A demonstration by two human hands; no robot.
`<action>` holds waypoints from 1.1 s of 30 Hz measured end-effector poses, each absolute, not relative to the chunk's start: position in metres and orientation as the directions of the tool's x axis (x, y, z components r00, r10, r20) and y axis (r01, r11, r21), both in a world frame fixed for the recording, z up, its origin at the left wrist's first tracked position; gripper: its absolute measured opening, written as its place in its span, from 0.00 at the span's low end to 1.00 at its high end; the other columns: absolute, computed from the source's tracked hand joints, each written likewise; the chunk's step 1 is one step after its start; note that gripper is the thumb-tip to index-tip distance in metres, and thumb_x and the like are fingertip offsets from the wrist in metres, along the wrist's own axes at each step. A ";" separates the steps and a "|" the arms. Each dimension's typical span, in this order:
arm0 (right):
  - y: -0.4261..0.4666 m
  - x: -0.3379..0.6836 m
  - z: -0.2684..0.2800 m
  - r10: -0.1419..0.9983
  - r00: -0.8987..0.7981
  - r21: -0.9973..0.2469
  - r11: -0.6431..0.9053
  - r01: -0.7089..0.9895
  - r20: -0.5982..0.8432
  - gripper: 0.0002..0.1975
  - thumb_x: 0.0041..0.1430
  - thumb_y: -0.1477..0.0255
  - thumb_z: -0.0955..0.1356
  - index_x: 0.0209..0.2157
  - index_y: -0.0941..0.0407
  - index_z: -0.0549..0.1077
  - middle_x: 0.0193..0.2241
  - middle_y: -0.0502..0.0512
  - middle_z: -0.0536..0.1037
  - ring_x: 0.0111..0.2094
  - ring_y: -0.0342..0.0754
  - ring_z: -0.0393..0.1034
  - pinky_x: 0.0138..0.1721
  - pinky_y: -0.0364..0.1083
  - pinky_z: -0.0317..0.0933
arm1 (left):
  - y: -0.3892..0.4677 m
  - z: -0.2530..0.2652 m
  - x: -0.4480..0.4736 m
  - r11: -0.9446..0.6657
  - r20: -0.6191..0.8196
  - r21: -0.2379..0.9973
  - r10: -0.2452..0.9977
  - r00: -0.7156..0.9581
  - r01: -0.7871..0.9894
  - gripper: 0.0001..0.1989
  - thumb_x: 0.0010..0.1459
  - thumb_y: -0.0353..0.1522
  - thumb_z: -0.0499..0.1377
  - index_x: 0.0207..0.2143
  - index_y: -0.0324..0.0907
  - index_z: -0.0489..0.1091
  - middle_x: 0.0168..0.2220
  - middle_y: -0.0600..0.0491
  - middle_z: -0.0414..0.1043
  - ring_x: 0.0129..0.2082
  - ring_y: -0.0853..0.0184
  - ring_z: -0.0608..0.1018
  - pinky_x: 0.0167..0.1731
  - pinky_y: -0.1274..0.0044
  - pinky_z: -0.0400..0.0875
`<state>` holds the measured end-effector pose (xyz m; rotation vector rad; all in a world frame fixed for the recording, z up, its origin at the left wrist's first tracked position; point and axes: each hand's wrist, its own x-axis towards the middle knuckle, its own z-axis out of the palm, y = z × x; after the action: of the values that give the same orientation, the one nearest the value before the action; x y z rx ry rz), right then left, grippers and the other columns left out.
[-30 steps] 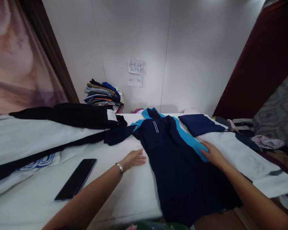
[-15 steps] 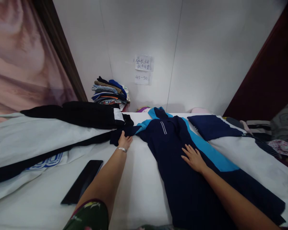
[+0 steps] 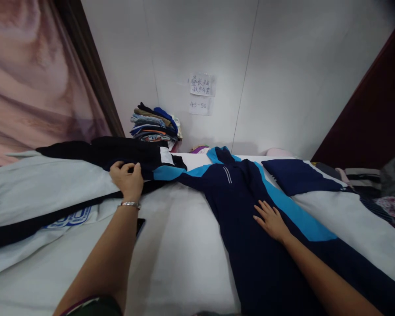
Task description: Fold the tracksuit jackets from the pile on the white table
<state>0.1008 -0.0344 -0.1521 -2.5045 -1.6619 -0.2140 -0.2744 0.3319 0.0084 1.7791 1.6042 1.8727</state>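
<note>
A navy jacket (image 3: 232,219) with bright blue panels lies spread on the white table, collar toward the wall. My left hand (image 3: 128,177) is closed on the end of its left-side sleeve (image 3: 167,172), which stretches out over the black and white clothes. The cuff is mostly hidden behind my fingers. Flat on the jacket's body rests my right hand (image 3: 271,221), fingers spread and holding nothing. The other sleeve (image 3: 358,259) runs down toward the lower right corner.
A black garment (image 3: 128,149) and white clothes (image 3: 49,184) lie at the left. A dark phone (image 3: 140,226) is partly behind my left forearm. Folded clothes (image 3: 156,125) are stacked by the wall. A navy and white garment (image 3: 299,175) lies right of the jacket.
My left hand has moved left, drawing the jacket sleeve out straighter, so more of its blue panel shows. My right hand stays flat on the jacket.
</note>
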 end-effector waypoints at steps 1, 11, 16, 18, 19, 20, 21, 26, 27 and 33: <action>-0.034 0.101 -0.152 0.904 0.383 -0.027 -0.385 0.922 0.190 0.29 0.66 0.53 0.55 0.61 0.51 0.64 0.66 0.58 0.57 0.67 0.57 0.47 0.62 0.63 0.48 | 0.330 0.011 -0.280 -0.460 0.712 0.647 0.649 -0.267 0.608 0.06 0.52 0.35 0.60 0.25 0.42 0.68 0.51 0.44 0.67 0.56 0.52 0.67 0.57 0.59 0.57; -0.033 0.099 -0.143 0.895 0.432 -0.069 -0.426 0.902 0.109 0.28 0.65 0.55 0.56 0.61 0.52 0.64 0.66 0.58 0.56 0.68 0.56 0.45 0.63 0.63 0.45 | 0.306 -0.004 -0.314 -0.116 0.065 0.104 0.992 0.109 0.988 0.13 0.53 0.36 0.54 0.34 0.38 0.74 0.41 0.34 0.76 0.43 0.44 0.77 0.35 0.63 0.70; -0.010 0.088 -0.113 0.901 0.408 -0.121 -0.394 0.911 0.145 0.30 0.64 0.54 0.58 0.61 0.55 0.64 0.66 0.60 0.55 0.69 0.58 0.40 0.65 0.65 0.36 | 0.297 -0.004 -0.290 -0.320 0.218 0.133 0.933 0.287 0.938 0.15 0.58 0.42 0.52 0.33 0.42 0.73 0.36 0.41 0.78 0.38 0.50 0.78 0.33 0.68 0.69; 0.010 0.077 -0.098 0.911 0.365 -0.190 -0.331 0.924 0.190 0.30 0.65 0.54 0.57 0.63 0.54 0.62 0.67 0.60 0.53 0.69 0.56 0.39 0.65 0.63 0.36 | 0.294 -0.002 -0.261 -0.445 0.278 0.227 0.882 0.380 0.866 0.15 0.58 0.43 0.52 0.30 0.44 0.72 0.32 0.46 0.77 0.34 0.55 0.78 0.32 0.71 0.68; 0.021 0.070 -0.091 0.917 0.345 -0.233 -0.297 0.926 0.202 0.30 0.65 0.54 0.57 0.63 0.53 0.61 0.67 0.59 0.52 0.69 0.55 0.39 0.65 0.63 0.37 | 0.294 -0.002 -0.244 -0.495 0.285 0.275 0.861 0.421 0.824 0.15 0.58 0.44 0.53 0.29 0.45 0.71 0.31 0.48 0.77 0.33 0.57 0.78 0.32 0.72 0.67; 0.033 0.063 -0.086 0.923 0.323 -0.271 -0.264 0.926 0.207 0.30 0.65 0.54 0.57 0.64 0.52 0.60 0.68 0.59 0.51 0.69 0.55 0.39 0.65 0.63 0.38 | 0.296 -0.004 -0.227 -0.538 0.280 0.315 0.840 0.465 0.782 0.15 0.58 0.44 0.53 0.28 0.45 0.71 0.31 0.49 0.77 0.32 0.58 0.77 0.32 0.73 0.67; 0.044 0.055 -0.083 0.931 0.301 -0.298 -0.234 0.925 0.204 0.31 0.65 0.53 0.56 0.64 0.52 0.58 0.68 0.58 0.50 0.69 0.55 0.38 0.65 0.63 0.37 | 0.299 -0.007 -0.210 -0.575 0.270 0.344 0.818 0.508 0.743 0.15 0.58 0.44 0.53 0.29 0.45 0.72 0.32 0.48 0.78 0.33 0.59 0.77 0.33 0.73 0.68; 0.077 0.018 -0.094 0.988 0.150 -0.322 -0.155 0.934 -0.039 0.35 0.64 0.49 0.56 0.66 0.53 0.55 0.69 0.61 0.46 0.69 0.57 0.36 0.65 0.64 0.34 | 0.329 -0.035 -0.140 -0.631 0.204 0.389 0.770 0.605 0.671 0.19 0.60 0.44 0.52 0.42 0.43 0.74 0.49 0.43 0.75 0.48 0.57 0.76 0.45 0.73 0.67; 0.078 0.013 -0.099 0.989 0.132 -0.309 -0.148 0.940 -0.073 0.35 0.64 0.48 0.56 0.66 0.53 0.56 0.69 0.62 0.46 0.69 0.58 0.36 0.65 0.64 0.33 | 0.335 -0.041 -0.129 -0.626 0.194 0.394 0.772 0.605 0.673 0.20 0.60 0.45 0.51 0.44 0.42 0.73 0.51 0.42 0.74 0.50 0.56 0.75 0.47 0.73 0.66; 0.074 0.006 -0.113 0.991 0.118 -0.269 -0.133 0.954 -0.069 0.35 0.65 0.49 0.56 0.66 0.53 0.55 0.69 0.63 0.45 0.69 0.59 0.34 0.65 0.65 0.32 | 0.366 -0.056 -0.066 -0.588 0.126 0.436 0.789 0.601 0.681 0.25 0.62 0.47 0.46 0.41 0.38 0.75 0.49 0.37 0.75 0.52 0.53 0.74 0.52 0.68 0.63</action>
<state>0.0060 0.0739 -0.1126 -2.2254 -1.9565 0.3475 -0.0656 0.3655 -0.0556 2.4875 1.1875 0.4388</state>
